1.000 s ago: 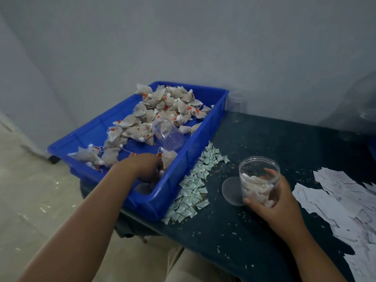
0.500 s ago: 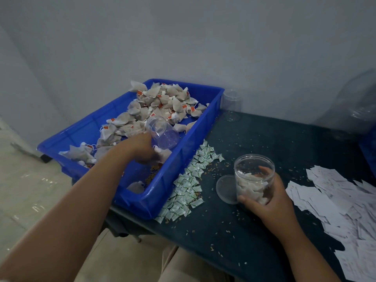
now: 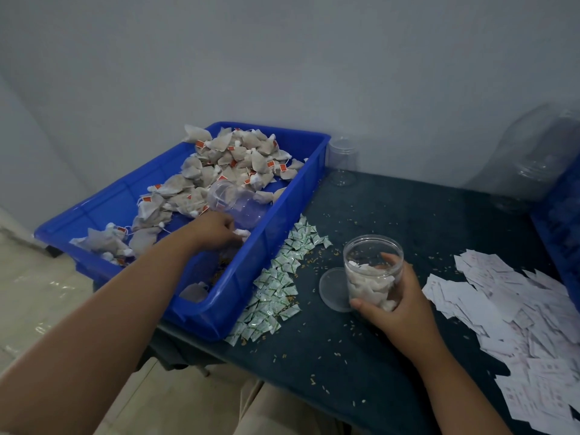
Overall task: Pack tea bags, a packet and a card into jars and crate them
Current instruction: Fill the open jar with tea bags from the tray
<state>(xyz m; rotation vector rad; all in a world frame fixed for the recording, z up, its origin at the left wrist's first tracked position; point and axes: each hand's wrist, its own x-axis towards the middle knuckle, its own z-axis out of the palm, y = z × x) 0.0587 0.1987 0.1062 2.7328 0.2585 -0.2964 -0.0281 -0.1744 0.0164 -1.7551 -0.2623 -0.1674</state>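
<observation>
We find the right grip (image 3: 398, 306) wrapped round the part-filled jar (image 3: 373, 271), steadying it upright on the tabletop (image 3: 392, 215) right of the blue tray (image 3: 232, 296), mouth open to receive. Inside the tray, the left grip (image 3: 216, 229) pinches a tea bag (image 3: 242, 232), apparently for transfer.

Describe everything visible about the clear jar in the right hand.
The jar is a clear, plastic-looking cylinder. It is upright, its mouth open with no lid on, and it appears to rest on the dark table. Pale tea bags fill roughly its lower half. The right hand grips its lower wall, thumb across the near side and fingers visible through the far side. A round clear lid lies flat by its base on the left. Whether they touch cannot be told.
</observation>
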